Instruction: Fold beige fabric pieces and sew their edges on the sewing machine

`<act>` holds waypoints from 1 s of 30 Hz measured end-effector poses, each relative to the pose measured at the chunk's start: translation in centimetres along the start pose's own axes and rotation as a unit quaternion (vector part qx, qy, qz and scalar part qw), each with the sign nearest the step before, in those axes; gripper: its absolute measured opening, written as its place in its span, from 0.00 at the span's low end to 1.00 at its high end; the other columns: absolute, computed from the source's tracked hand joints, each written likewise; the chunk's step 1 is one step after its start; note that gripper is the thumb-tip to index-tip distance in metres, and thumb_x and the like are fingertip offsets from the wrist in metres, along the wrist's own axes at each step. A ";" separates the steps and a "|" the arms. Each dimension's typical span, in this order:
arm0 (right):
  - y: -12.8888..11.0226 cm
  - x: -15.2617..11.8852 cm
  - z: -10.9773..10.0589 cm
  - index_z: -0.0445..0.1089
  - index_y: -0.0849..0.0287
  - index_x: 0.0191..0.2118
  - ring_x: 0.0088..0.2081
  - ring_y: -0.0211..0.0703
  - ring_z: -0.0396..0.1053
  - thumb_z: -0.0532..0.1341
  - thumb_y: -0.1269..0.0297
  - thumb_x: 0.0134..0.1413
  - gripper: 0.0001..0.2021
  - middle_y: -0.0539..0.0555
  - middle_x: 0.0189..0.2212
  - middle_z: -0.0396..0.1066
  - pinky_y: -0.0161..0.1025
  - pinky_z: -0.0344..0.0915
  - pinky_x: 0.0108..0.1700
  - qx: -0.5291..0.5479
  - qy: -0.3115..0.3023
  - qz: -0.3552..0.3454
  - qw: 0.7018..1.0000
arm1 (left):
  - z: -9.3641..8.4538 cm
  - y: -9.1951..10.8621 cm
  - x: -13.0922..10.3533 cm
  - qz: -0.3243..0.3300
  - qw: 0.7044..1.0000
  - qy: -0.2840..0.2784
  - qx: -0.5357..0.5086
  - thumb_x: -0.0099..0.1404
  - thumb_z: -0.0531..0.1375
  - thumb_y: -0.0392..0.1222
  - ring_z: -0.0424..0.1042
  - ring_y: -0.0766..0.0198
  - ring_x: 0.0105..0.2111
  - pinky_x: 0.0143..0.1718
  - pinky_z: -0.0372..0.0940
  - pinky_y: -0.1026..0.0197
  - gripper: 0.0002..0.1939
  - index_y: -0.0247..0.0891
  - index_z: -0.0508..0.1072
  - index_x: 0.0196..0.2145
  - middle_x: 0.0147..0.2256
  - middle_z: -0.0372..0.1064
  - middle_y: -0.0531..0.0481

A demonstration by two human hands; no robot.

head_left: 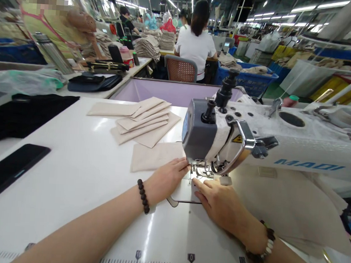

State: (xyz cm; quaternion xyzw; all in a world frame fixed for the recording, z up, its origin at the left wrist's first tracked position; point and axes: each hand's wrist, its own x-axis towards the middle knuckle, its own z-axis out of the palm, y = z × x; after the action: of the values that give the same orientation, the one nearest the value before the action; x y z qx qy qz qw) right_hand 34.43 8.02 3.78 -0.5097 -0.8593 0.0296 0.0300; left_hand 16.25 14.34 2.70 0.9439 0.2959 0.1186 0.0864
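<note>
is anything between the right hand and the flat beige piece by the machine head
Yes: the left hand lies between the right hand and the beige piece, with the machine head overhanging its fingertips.

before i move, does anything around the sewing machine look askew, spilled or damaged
The stacked beige pieces left of the sewing machine are fanned unevenly, one jutting leftward, so the pile looks askew; I see no spill or damage.
</note>
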 end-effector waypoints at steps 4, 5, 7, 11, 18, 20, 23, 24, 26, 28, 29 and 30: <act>0.0 -0.1 0.2 0.63 0.55 0.48 0.32 0.44 0.69 0.51 0.65 0.59 0.12 0.50 0.33 0.72 0.39 0.59 0.30 -0.005 -0.010 0.007 1.000 | 0.0 0.5 -0.7 -0.026 0.998 0.008 0.048 0.64 0.52 0.33 0.63 0.54 0.45 0.48 0.63 0.54 0.10 0.28 0.66 0.43 0.45 0.63 0.40; 0.0 -0.1 0.3 0.62 0.55 0.49 0.32 0.45 0.70 0.51 0.65 0.59 0.13 0.50 0.33 0.72 0.40 0.60 0.30 -0.004 -0.013 0.007 1.000 | 0.0 0.7 -0.9 -0.040 0.997 0.000 0.060 0.64 0.52 0.33 0.64 0.55 0.43 0.45 0.65 0.54 0.09 0.30 0.66 0.43 0.43 0.64 0.41; 0.0 -0.1 0.6 0.62 0.56 0.50 0.33 0.46 0.70 0.51 0.65 0.59 0.14 0.51 0.33 0.72 0.41 0.62 0.31 -0.001 -0.013 0.003 1.000 | 0.1 0.7 -1.2 -0.076 0.995 -0.017 0.070 0.63 0.52 0.31 0.66 0.56 0.39 0.39 0.67 0.56 0.09 0.33 0.66 0.42 0.41 0.64 0.43; 0.3 -0.1 1.1 0.60 0.56 0.52 0.33 0.45 0.70 0.50 0.66 0.59 0.15 0.52 0.33 0.71 0.41 0.65 0.34 0.023 0.020 -0.030 0.999 | 0.7 -0.7 -1.2 -0.162 0.984 0.008 0.079 0.65 0.50 0.33 0.63 0.53 0.47 0.46 0.64 0.51 0.15 0.30 0.61 0.49 0.49 0.60 0.36; 1.9 -3.1 -1.9 0.66 0.60 0.41 0.32 0.44 0.69 0.53 0.69 0.56 0.08 0.55 0.33 0.70 0.40 0.66 0.33 -0.044 0.134 -0.037 0.989 | 1.0 -2.2 -1.2 -0.157 0.981 0.067 0.096 0.63 0.53 0.35 0.54 0.45 0.56 0.54 0.55 0.43 0.18 0.28 0.60 0.51 0.55 0.53 0.32; 2.4 -4.8 -3.4 0.67 0.58 0.32 0.32 0.45 0.69 0.57 0.71 0.52 0.03 0.53 0.30 0.69 0.41 0.66 0.33 -0.047 0.067 0.058 0.995 | 0.8 -1.9 -1.5 -0.111 0.987 0.078 0.084 0.63 0.52 0.33 0.60 0.49 0.52 0.52 0.59 0.45 0.13 0.30 0.65 0.46 0.51 0.59 0.35; 2.9 -7.1 -4.3 0.65 0.58 0.27 0.31 0.46 0.68 0.60 0.71 0.50 0.03 0.52 0.29 0.67 0.42 0.64 0.33 -0.063 -0.005 0.189 0.980 | 0.5 -1.4 -1.6 -0.064 0.990 0.103 0.072 0.64 0.51 0.34 0.66 0.53 0.45 0.45 0.65 0.49 0.10 0.32 0.67 0.43 0.46 0.64 0.38; 2.9 -7.6 -4.3 0.65 0.58 0.28 0.31 0.45 0.68 0.60 0.71 0.50 0.03 0.52 0.29 0.67 0.41 0.63 0.33 -0.062 -0.013 0.214 0.975 | 0.4 -1.3 -1.6 -0.051 0.990 0.108 0.074 0.65 0.51 0.34 0.67 0.54 0.43 0.43 0.67 0.49 0.10 0.32 0.67 0.43 0.45 0.65 0.38; 2.8 -8.4 -3.9 0.66 0.58 0.30 0.31 0.43 0.68 0.59 0.71 0.51 0.01 0.52 0.30 0.68 0.38 0.62 0.31 -0.060 -0.013 0.242 0.968 | 0.1 -0.7 -1.6 -0.029 0.991 0.101 0.081 0.65 0.50 0.34 0.68 0.54 0.41 0.41 0.68 0.51 0.11 0.31 0.67 0.43 0.44 0.66 0.38; 2.5 -8.7 -3.4 0.66 0.58 0.31 0.30 0.41 0.69 0.56 0.73 0.53 0.04 0.51 0.29 0.69 0.36 0.60 0.29 -0.074 -0.003 0.253 0.964 | -0.4 0.1 -1.6 -0.006 0.993 0.079 0.082 0.65 0.49 0.32 0.68 0.55 0.41 0.42 0.68 0.52 0.12 0.31 0.68 0.43 0.45 0.66 0.39; 2.3 -8.7 -3.2 0.66 0.59 0.31 0.29 0.41 0.69 0.54 0.74 0.54 0.06 0.51 0.29 0.69 0.36 0.59 0.29 -0.086 0.001 0.256 0.963 | -0.8 0.6 -1.7 0.008 0.994 0.070 0.081 0.65 0.48 0.32 0.68 0.56 0.41 0.42 0.68 0.53 0.12 0.32 0.68 0.43 0.45 0.66 0.40; 2.2 -8.7 -3.1 0.67 0.59 0.30 0.29 0.41 0.69 0.53 0.74 0.55 0.07 0.51 0.28 0.69 0.36 0.59 0.28 -0.097 0.002 0.257 0.961 | -1.2 1.1 -1.8 0.021 0.995 0.064 0.079 0.65 0.48 0.32 0.69 0.57 0.40 0.41 0.68 0.53 0.12 0.32 0.68 0.42 0.45 0.67 0.41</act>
State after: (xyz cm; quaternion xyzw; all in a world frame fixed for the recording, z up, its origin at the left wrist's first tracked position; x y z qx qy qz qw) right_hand 40.76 1.52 6.50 -0.7140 -0.6979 -0.0484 -0.0262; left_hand 15.06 12.50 3.80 0.9443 0.2893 0.1566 -0.0098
